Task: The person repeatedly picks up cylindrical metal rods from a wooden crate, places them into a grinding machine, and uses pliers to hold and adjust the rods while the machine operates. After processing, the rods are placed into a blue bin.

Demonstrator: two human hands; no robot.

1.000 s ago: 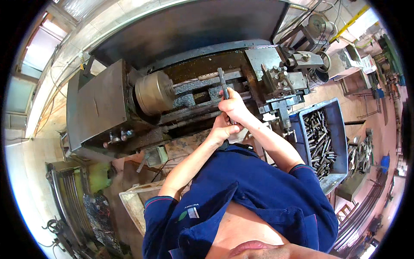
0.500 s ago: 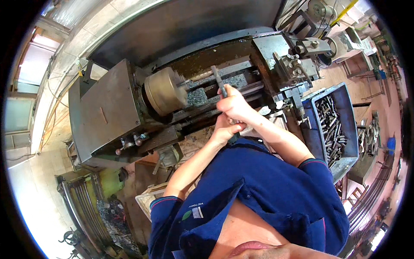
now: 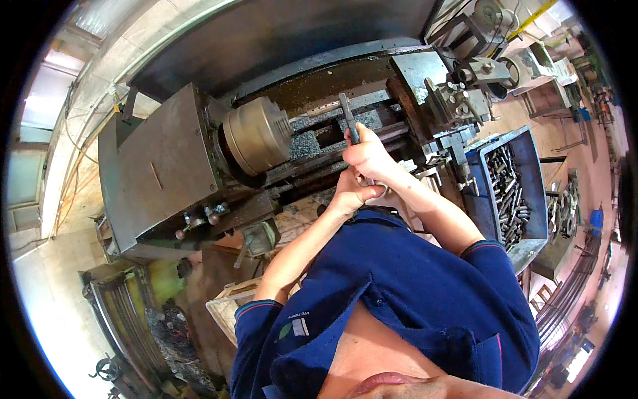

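Observation:
In front of my body, my right hand (image 3: pixel 367 151) is closed round a dark metal rod (image 3: pixel 346 110), whose free end points up and away over the lathe bed. Just below it, my left hand (image 3: pixel 352 194) is closed, its thumb lying across. Something pale shows between the two hands, too small to make out. Left of the rod is the lathe chuck (image 3: pixel 256 136), with its stepped jaws facing right. The tool post and carriage (image 3: pixel 458 100) stand to the right, apart from both hands.
Curly metal chips (image 3: pixel 305 145) lie on the lathe bed. A blue bin (image 3: pixel 539 179) full of short metal rods stands at my right. The grey headstock (image 3: pixel 159 166) is on the left, with control levers (image 3: pixel 199 223) low on its front. A dark splash guard (image 3: pixel 286 46) rises behind.
My hands and the rod have shifted slightly right, and the rod's tip stands a little higher. The chuck's jaws, smeared before, now look sharper. The whole view has shifted slightly.

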